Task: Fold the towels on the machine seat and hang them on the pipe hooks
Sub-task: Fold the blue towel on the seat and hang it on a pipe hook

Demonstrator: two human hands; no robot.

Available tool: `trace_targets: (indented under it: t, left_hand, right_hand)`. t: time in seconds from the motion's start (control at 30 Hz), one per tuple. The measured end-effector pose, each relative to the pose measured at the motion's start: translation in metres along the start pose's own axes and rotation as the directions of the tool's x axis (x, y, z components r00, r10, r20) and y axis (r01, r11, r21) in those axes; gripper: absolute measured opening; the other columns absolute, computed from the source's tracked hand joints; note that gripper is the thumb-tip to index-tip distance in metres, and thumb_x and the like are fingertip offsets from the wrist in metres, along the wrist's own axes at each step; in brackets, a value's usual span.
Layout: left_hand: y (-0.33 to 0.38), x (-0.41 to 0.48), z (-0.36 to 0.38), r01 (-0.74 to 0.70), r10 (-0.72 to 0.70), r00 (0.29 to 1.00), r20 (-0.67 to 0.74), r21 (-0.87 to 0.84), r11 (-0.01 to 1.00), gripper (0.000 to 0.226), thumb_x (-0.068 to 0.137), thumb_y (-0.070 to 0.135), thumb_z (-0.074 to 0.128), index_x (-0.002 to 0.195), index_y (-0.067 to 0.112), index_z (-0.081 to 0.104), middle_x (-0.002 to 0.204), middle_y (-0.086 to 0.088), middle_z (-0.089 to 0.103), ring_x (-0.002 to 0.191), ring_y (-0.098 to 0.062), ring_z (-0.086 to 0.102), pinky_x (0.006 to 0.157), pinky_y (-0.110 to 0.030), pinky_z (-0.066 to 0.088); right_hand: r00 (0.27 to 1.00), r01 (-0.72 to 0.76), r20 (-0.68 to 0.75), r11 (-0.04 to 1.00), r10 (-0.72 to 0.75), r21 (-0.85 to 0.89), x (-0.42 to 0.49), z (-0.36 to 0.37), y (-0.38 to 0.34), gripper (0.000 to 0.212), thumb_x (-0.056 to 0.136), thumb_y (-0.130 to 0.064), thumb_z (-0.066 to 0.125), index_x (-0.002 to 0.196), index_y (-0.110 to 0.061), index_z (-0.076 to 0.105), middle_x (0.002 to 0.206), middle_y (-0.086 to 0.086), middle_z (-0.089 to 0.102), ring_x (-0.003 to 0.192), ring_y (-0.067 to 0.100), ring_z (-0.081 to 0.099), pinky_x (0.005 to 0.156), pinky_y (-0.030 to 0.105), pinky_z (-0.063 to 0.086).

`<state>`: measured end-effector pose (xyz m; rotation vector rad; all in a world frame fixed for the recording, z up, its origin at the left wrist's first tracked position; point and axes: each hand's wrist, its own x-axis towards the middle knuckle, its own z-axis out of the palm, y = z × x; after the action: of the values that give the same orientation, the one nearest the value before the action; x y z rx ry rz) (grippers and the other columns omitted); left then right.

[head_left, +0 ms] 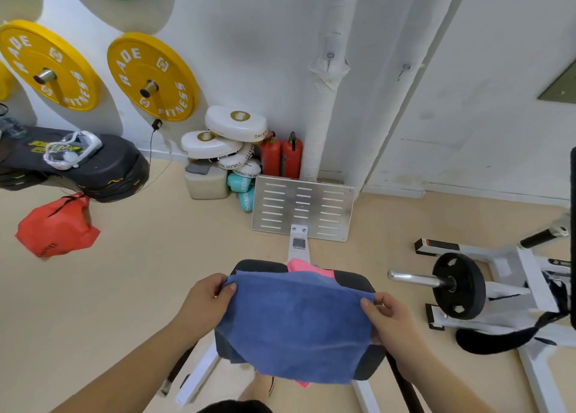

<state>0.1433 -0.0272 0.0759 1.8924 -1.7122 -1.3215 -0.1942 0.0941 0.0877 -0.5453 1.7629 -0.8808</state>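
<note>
A blue towel [296, 322] is spread over the black machine seat [258, 267]. My left hand [207, 299] pinches its far left corner, and my right hand [386, 314] pinches its far right corner. A pink towel [307, 267] lies under the blue one, showing at the far edge and a little at the near edge. Two small metal hooks [330, 58], [404, 69] stick out of the white wrapped pipes [324, 107] on the wall ahead; both hooks are bare.
A perforated metal footplate [304, 208] stands beyond the seat. Two red fire extinguishers [282, 158] and white boxing pads [224, 138] sit by the wall. A barbell plate on a white frame [458, 286] is to the right. An orange bag [57, 227] hangs left.
</note>
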Motion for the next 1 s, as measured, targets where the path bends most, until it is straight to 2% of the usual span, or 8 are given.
trace_targets:
  t: [0.17, 0.37, 0.5, 0.57, 0.63, 0.73, 0.87, 1.0]
  left_hand:
    - [0.006, 0.083, 0.006, 0.077, -0.078, 0.997, 0.008, 0.079, 0.994, 0.018, 0.1, 0.02, 0.055, 0.083, 0.018, 0.062, 0.071, 0.0, 0.061, 0.068, -0.017, 0.053, 0.062, -0.029, 0.041]
    - [-0.008, 0.154, 0.014, 0.153, -0.183, 0.98, 0.076, 0.297, 0.943, 0.012, 0.098, 0.024, 0.054, 0.087, 0.023, 0.059, 0.078, 0.005, 0.063, 0.073, -0.015, 0.059, 0.059, -0.025, 0.04]
    - [-0.024, 0.174, 0.024, 0.159, -0.261, 0.95, 0.174, 0.449, 0.879, 0.02, 0.097, 0.026, 0.05, 0.078, 0.026, 0.049, 0.081, 0.004, 0.061, 0.075, -0.018, 0.059, 0.06, -0.026, 0.043]
    - [-0.029, 0.182, 0.028, 0.127, -0.276, 0.935, 0.221, 0.518, 0.846, 0.005, 0.096, 0.025, 0.052, 0.093, 0.026, 0.055, 0.098, 0.003, 0.064, 0.088, -0.02, 0.063, 0.076, -0.03, 0.053]
    - [-0.034, 0.189, 0.032, 0.078, -0.266, 0.926, 0.269, 0.552, 0.83, 0.027, 0.095, 0.025, 0.055, 0.122, 0.028, 0.057, 0.123, 0.004, 0.062, 0.106, -0.02, 0.063, 0.092, -0.031, 0.053]
    - [-0.034, 0.198, 0.034, 0.031, -0.276, 0.897, 0.347, 0.572, 0.82, 0.06, 0.095, 0.024, 0.054, 0.152, 0.03, 0.037, 0.152, 0.006, 0.048, 0.133, -0.021, 0.054, 0.11, -0.032, 0.046]
    - [-0.033, 0.209, 0.032, 0.021, -0.338, 0.831, 0.442, 0.582, 0.813, 0.074, 0.093, 0.019, 0.054, 0.159, 0.032, 0.024, 0.161, 0.004, 0.038, 0.144, -0.023, 0.044, 0.116, -0.034, 0.04]
    - [-0.031, 0.216, 0.032, 0.027, -0.369, 0.803, 0.467, 0.591, 0.806, 0.076, 0.087, 0.015, 0.057, 0.155, 0.032, 0.031, 0.157, 0.003, 0.043, 0.14, -0.025, 0.048, 0.113, -0.035, 0.044]
  right_hand:
    - [1.0, -0.006, -0.03, 0.989, 0.001, -0.149, 0.076, 0.025, -0.033, 0.012, 0.102, -0.016, 0.057, 0.099, -0.015, 0.069, 0.084, 0.019, 0.074, 0.074, 0.028, 0.069, 0.068, 0.047, 0.061]
    - [0.993, -0.108, -0.002, 0.899, 0.119, -0.425, 0.163, 0.043, -0.039, 0.015, 0.087, -0.018, 0.054, 0.09, -0.019, 0.069, 0.076, 0.015, 0.073, 0.065, 0.031, 0.066, 0.066, 0.052, 0.061]
    - [0.984, -0.141, 0.005, 0.788, 0.179, -0.599, 0.196, 0.061, -0.032, 0.013, 0.088, -0.009, 0.056, 0.086, -0.015, 0.067, 0.079, 0.009, 0.069, 0.071, 0.02, 0.058, 0.063, 0.029, 0.046]
    - [0.975, -0.15, 0.026, 0.748, 0.219, -0.647, 0.209, 0.066, -0.027, 0.012, 0.089, -0.01, 0.056, 0.086, -0.016, 0.066, 0.082, 0.002, 0.069, 0.077, 0.019, 0.061, 0.064, 0.026, 0.046]
    - [0.961, -0.156, 0.059, 0.708, 0.269, -0.688, 0.218, 0.069, -0.02, 0.012, 0.089, -0.013, 0.056, 0.089, -0.016, 0.067, 0.087, 0.0, 0.069, 0.085, 0.022, 0.064, 0.075, 0.032, 0.052]
    - [0.94, -0.139, 0.104, 0.642, 0.326, -0.754, 0.227, 0.072, -0.015, 0.018, 0.091, -0.018, 0.058, 0.104, -0.014, 0.07, 0.103, 0.003, 0.072, 0.098, 0.026, 0.067, 0.093, 0.038, 0.054]
    - [0.889, -0.091, 0.197, 0.579, 0.415, -0.81, 0.234, 0.074, -0.016, 0.048, 0.097, -0.022, 0.056, 0.144, -0.012, 0.053, 0.144, 0.009, 0.059, 0.132, 0.028, 0.056, 0.11, 0.035, 0.042]
    - [0.868, -0.031, 0.252, 0.551, 0.429, -0.834, 0.244, 0.07, -0.022, 0.061, 0.088, -0.022, 0.066, 0.147, -0.024, 0.051, 0.14, 0.005, 0.061, 0.119, 0.021, 0.061, 0.105, 0.027, 0.045]
